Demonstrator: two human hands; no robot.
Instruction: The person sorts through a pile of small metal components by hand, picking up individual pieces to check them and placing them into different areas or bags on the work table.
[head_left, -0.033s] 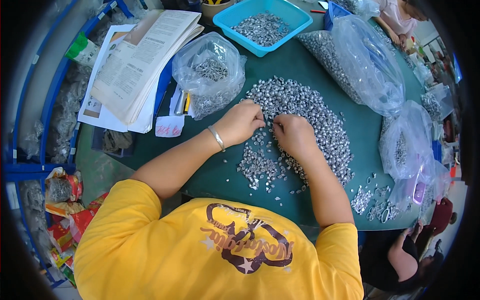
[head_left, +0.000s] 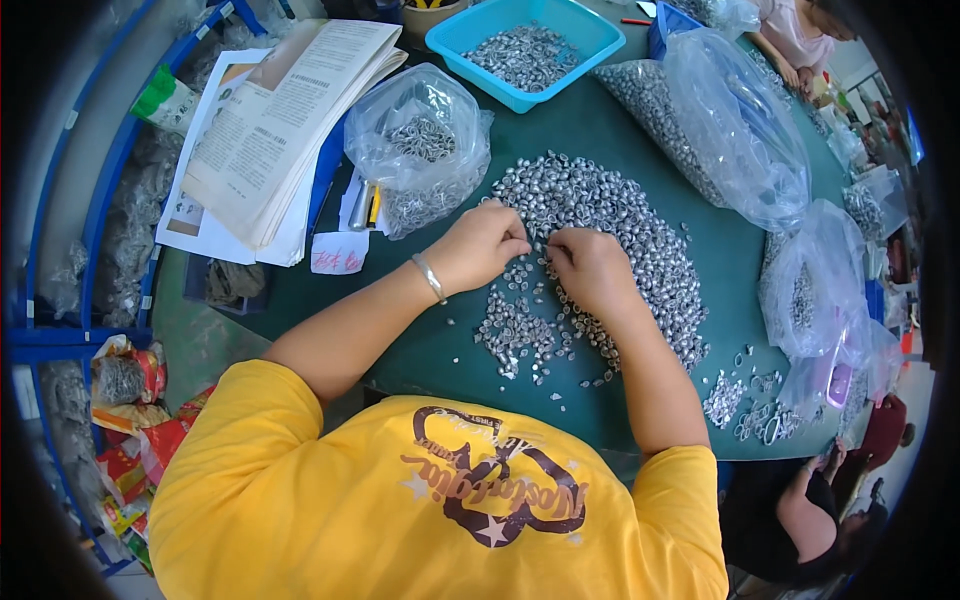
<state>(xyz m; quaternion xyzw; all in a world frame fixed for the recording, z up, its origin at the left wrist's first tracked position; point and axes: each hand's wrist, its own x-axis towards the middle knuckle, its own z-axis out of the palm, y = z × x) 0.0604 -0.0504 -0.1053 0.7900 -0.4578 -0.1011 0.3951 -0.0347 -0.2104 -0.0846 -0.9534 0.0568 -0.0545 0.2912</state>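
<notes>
A large heap of small silver-grey metal pieces (head_left: 655, 265) spreads over the green table. At its near left edge my left hand (head_left: 484, 243) rests with fingers curled and the tips pinched together. My right hand (head_left: 594, 270) lies over the heap's left side, its thumb and fingers closed too. The fingertips are a small gap apart, and anything between them is too small to make out. Below the hands lies a smaller, looser group of metal pieces (head_left: 512, 328). A silver bangle (head_left: 429, 278) circles my left wrist.
Beyond the heap stand an open plastic bag of metal rings (head_left: 420, 140) and a blue tray (head_left: 610, 45) of pieces. Newspapers (head_left: 275, 130) lie left. Filled bags (head_left: 740, 130) line the right, near loose metal parts (head_left: 765, 420). Other people sit at far right.
</notes>
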